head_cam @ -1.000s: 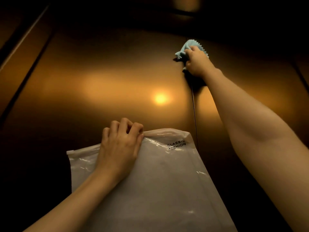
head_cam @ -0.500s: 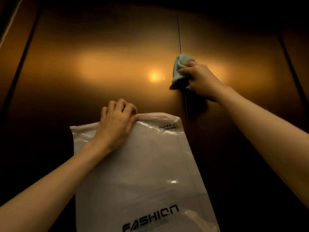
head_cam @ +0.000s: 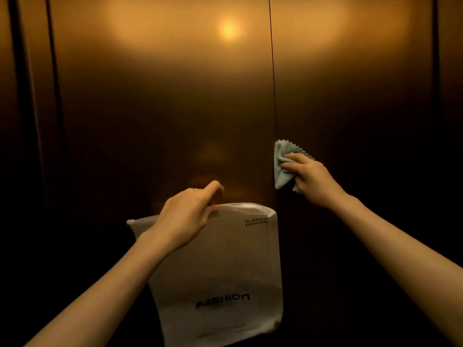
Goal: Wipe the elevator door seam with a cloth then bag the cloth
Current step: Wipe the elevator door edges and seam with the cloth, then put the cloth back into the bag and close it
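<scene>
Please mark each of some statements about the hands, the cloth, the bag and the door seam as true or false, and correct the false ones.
1. The right hand presses the cloth at the door seam. True.
2. The cloth is already inside the bag. False: it is outside, in the right hand.
3. The left hand grips the bag's top edge. True.
4. The bag is plain, without print. False: it reads FASHION.
5. The elevator doors stand open. False: the doors are closed.
</scene>
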Demonstrator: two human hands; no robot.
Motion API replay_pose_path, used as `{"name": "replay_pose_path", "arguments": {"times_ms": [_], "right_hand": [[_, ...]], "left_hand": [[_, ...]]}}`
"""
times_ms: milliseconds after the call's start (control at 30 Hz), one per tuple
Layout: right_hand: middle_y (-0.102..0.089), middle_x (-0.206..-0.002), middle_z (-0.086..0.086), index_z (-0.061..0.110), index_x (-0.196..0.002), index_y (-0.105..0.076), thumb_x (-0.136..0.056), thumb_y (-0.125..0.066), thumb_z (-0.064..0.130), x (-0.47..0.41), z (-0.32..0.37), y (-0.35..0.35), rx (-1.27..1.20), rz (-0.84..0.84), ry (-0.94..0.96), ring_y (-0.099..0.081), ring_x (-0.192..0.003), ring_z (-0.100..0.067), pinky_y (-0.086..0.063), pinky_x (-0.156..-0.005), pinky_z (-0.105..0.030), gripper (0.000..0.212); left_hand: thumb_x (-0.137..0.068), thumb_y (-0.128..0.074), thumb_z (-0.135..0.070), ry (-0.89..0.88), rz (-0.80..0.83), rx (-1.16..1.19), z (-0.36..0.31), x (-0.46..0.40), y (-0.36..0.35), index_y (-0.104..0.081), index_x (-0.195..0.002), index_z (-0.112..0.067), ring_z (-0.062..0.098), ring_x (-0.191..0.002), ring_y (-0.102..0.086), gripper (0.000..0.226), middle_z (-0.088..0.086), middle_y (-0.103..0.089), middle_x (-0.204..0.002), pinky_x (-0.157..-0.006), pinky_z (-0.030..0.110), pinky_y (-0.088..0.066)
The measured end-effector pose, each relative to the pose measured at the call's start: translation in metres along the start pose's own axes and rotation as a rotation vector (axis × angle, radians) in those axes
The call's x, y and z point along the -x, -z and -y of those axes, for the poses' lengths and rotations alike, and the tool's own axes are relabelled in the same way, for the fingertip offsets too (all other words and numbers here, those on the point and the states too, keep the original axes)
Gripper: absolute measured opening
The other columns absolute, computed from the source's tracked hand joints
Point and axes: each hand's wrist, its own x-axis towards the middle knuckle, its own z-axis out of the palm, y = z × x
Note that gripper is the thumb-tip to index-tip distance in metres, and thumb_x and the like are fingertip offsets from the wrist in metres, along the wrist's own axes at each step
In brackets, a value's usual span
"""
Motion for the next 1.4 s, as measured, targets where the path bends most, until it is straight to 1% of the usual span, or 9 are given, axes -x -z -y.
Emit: {"name": "replay_pose_path", "arguments": {"times_ms": [167,367,567,700,900,1067,1200,1333,1400], "right_hand": [[-0.039,-0.146,-0.007,0.010,-0.127,-0.058,-0.079,-0.056,-0.005,0.054,0.010,-0.011,-0.007,0.203,0.024,-0.038,-0.134,-0.026,-0.035,-0.109,-0.039,0.050],[-0.046,-0.139,-0.010,0.005,-0.119,-0.062,-0.081,-0.044,-0.012,0.120,0.019,0.002,-0.229,0.196,-0.037,-0.040,-0.132,-0.025,-0.028,-0.108,-0.024,0.046],[-0.054,-0.128,-0.002,0.009,-0.115,-0.065,-0.081,-0.048,-0.012,0.213,0.017,0.050,-0.467,0.231,-0.116,-0.047,-0.122,-0.013,-0.030,-0.099,-0.016,0.044],[-0.058,-0.116,0.005,0.015,-0.112,-0.067,-0.078,-0.052,-0.011,0.273,0.022,0.071,-0.625,0.272,-0.253,-0.050,-0.110,-0.004,-0.030,-0.085,0.002,0.045],[-0.059,-0.112,0.012,0.028,-0.114,-0.060,-0.081,-0.051,-0.010,0.354,0.045,0.090,-0.913,0.388,-0.473,-0.057,-0.102,-0.003,-0.046,-0.080,-0.014,0.052],[-0.061,-0.106,0.007,0.030,-0.110,-0.059,-0.086,-0.050,-0.007,0.402,0.055,0.100,-1.020,0.466,-0.599,-0.060,-0.094,-0.005,-0.052,-0.072,-0.017,0.044],[-0.063,-0.104,0.003,0.028,-0.109,-0.058,-0.090,-0.052,-0.002,0.417,0.062,0.096,-1.052,0.499,-0.711,-0.063,-0.091,-0.006,-0.055,-0.073,-0.021,0.036],[-0.065,-0.099,0.000,0.026,-0.106,-0.060,-0.094,-0.052,0.012,0.429,0.077,0.090,-1.023,0.579,-0.726,-0.066,-0.086,-0.013,-0.054,-0.075,-0.030,0.020],[-0.065,-0.101,0.005,0.030,-0.107,-0.061,-0.096,-0.046,0.008,0.435,0.085,0.086,-0.987,0.612,-0.672,-0.065,-0.086,-0.009,-0.053,-0.075,-0.029,0.029]], "left_hand": [[-0.089,-0.059,-0.018,0.171,0.120,0.057,-0.014,0.053,-0.005,-0.044,-0.110,-0.029,0.011,-0.082,-0.062,0.028,-0.009,-0.066,-0.090,-0.072,0.039,-0.056],[-0.080,-0.069,-0.015,0.408,0.244,0.131,-0.031,0.101,-0.013,-0.052,-0.098,-0.025,0.012,-0.076,-0.064,0.027,-0.009,-0.066,-0.073,-0.073,0.041,-0.056],[-0.075,-0.075,-0.010,0.593,0.458,0.195,-0.080,0.162,-0.012,-0.059,-0.089,-0.016,0.006,-0.071,-0.062,0.022,-0.006,-0.067,-0.072,-0.069,0.027,-0.050],[-0.075,-0.077,-0.020,0.701,0.539,0.280,-0.124,0.199,-0.013,-0.062,-0.079,-0.020,0.014,-0.077,-0.063,0.016,-0.002,-0.067,-0.076,-0.074,0.032,-0.051],[-0.094,-0.053,-0.033,0.802,0.404,0.190,-0.174,0.258,-0.014,-0.055,-0.082,-0.014,0.017,-0.069,-0.058,0.022,0.002,-0.060,-0.076,-0.056,0.029,-0.040],[-0.092,-0.057,-0.027,0.894,0.357,0.216,-0.191,0.304,-0.016,-0.050,-0.074,-0.014,0.014,-0.061,-0.051,0.024,0.002,-0.055,-0.068,-0.054,0.027,-0.036],[-0.088,-0.062,-0.031,0.967,0.330,0.418,-0.196,0.332,-0.011,-0.045,-0.064,-0.012,0.017,-0.059,-0.050,0.035,0.004,-0.052,-0.062,-0.056,0.030,-0.036],[-0.094,-0.050,-0.038,1.068,0.267,0.766,-0.204,0.350,-0.003,-0.049,-0.067,-0.010,0.024,-0.065,-0.051,0.039,0.013,-0.050,-0.067,-0.063,0.035,-0.039],[-0.096,-0.048,-0.033,1.095,0.275,0.854,-0.208,0.357,0.001,-0.053,-0.072,-0.008,0.024,-0.068,-0.052,0.035,0.014,-0.051,-0.071,-0.066,0.035,-0.041]]}}
